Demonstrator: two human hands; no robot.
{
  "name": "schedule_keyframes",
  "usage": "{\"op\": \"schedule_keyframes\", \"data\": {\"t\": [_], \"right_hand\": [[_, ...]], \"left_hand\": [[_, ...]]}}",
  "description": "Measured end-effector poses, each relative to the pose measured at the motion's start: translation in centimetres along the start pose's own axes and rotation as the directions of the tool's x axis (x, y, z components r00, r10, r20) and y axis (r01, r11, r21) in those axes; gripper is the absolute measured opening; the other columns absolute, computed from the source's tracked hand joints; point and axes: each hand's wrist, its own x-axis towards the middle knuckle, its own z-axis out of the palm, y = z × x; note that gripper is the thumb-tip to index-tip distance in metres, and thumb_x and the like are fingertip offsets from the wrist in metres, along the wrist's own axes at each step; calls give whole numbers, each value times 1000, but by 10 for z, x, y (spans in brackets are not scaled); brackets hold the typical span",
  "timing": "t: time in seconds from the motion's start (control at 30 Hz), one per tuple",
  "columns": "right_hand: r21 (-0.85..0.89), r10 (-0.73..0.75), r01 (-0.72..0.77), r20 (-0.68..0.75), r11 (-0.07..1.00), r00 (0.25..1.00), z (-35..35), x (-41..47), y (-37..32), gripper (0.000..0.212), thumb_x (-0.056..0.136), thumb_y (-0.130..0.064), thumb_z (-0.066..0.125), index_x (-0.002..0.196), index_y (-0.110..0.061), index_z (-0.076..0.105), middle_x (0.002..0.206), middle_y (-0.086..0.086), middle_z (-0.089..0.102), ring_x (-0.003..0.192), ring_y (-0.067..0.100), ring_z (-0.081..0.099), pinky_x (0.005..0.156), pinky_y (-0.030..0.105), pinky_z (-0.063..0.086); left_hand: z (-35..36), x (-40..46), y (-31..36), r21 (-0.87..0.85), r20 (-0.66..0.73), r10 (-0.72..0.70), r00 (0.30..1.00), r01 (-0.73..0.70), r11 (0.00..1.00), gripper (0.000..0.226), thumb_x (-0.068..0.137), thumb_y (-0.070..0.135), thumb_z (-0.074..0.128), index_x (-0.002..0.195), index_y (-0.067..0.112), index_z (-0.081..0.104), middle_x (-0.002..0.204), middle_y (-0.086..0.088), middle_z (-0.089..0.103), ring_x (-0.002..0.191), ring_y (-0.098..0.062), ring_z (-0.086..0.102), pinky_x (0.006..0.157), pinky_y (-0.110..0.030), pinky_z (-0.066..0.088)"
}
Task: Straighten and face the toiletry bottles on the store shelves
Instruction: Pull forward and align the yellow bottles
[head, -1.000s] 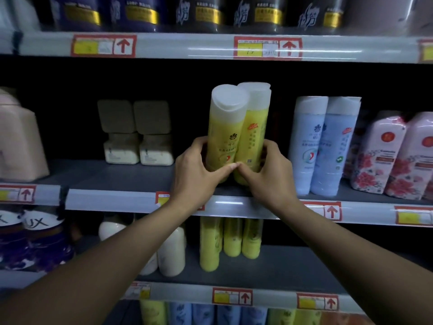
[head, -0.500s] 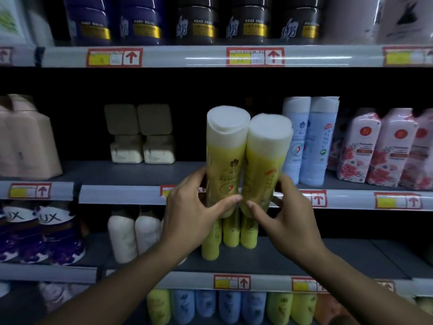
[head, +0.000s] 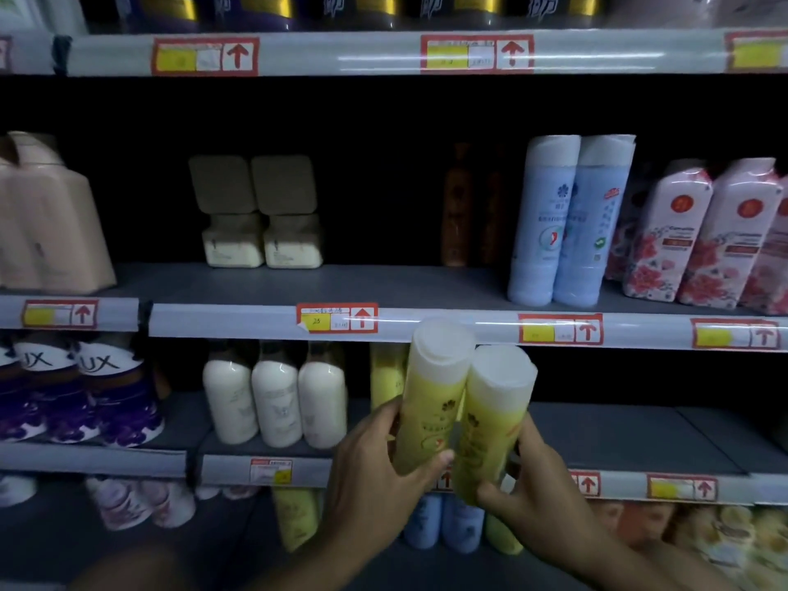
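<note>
Two yellow bottles with white caps are off the shelf, side by side in the air in front of the lower shelf. My left hand (head: 379, 467) grips the left yellow bottle (head: 430, 394) near its base. My right hand (head: 537, 484) grips the right yellow bottle (head: 490, 415) from the right and below. Both bottles tilt with their caps toward the camera. Behind them on the lower shelf (head: 639, 437) stands another yellow bottle (head: 386, 373), partly hidden.
The middle shelf (head: 383, 287) holds two cream jars (head: 260, 215), two blue bottles (head: 567, 223), pink floral bottles (head: 690, 232) and dim brown bottles (head: 458, 206) at the back. Three white bottles (head: 277, 398) and purple tubs (head: 85, 390) stand on the lower shelf.
Both hands lifted the two yellow bottles off the middle shelf and brought them down in front of the lower shelf. The spot beside the blue bottles now stands bare.
</note>
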Motion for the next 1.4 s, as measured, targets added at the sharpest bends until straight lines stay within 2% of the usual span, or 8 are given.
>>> {"op": "schedule_keyframes", "data": {"t": [0.27,0.43,0.53,0.73,0.9,1.07,1.27,1.4], "right_hand": [[-9,127,-126,106,992,986,20,2,49,67,65,-20,73,127,-36,53,108,-8,67,97,15,67,79,52,58],[-5,148,-148,74,989,986,26,24,69,56,64,-27,74,116,-30,56,108,4,65,98,21,66,79,54,57],[-11,139,-138,28,990,990,26,42,76,55,62,-28,74,114,-28,57,106,3,66,97,18,68,80,50,58],[48,127,-127,-2,991,992,22,84,90,60,74,2,82,122,-23,57,112,-2,71,102,6,70,87,33,61],[89,147,-145,-10,985,989,30,99,110,61,77,-5,82,128,-25,56,122,1,66,109,5,67,89,29,59],[68,168,-167,-10,984,986,39,96,120,64,81,-8,81,134,-28,51,120,-15,68,108,-4,66,86,19,57],[-63,136,-139,-58,988,989,45,90,122,63,75,-27,80,129,-38,49,113,-14,63,109,15,63,88,44,58],[-42,153,-158,-103,986,983,49,90,123,68,75,-32,85,134,-34,52,115,-14,68,106,7,67,89,37,59]], "left_hand": [[31,-15,-51,22,4,-139,990,138,990,43,71,55,87,106,41,66,98,18,67,93,-2,71,76,-40,61],[49,4,-68,36,-52,-137,989,139,990,47,74,58,83,113,40,66,101,20,59,98,-5,67,80,-40,61],[62,22,-71,37,-110,-124,986,129,991,49,77,58,80,118,34,66,105,18,59,102,-12,66,82,-42,59],[80,58,-78,109,-173,-141,975,161,981,54,73,62,79,115,32,68,104,12,61,99,-15,66,82,-42,59],[94,62,-83,56,-262,-215,941,237,970,66,66,45,95,114,41,50,108,15,68,97,-7,69,81,-39,61],[106,56,-96,26,-310,-219,925,239,971,63,67,47,94,111,35,50,108,12,66,98,-13,69,80,-42,61],[112,40,-91,83,-315,-154,937,188,979,61,77,29,89,124,26,50,118,7,48,99,-10,62,85,-36,59],[109,43,-95,113,-321,-172,932,217,970,60,76,32,89,120,28,48,113,10,50,98,-13,62,80,-41,60]]}}
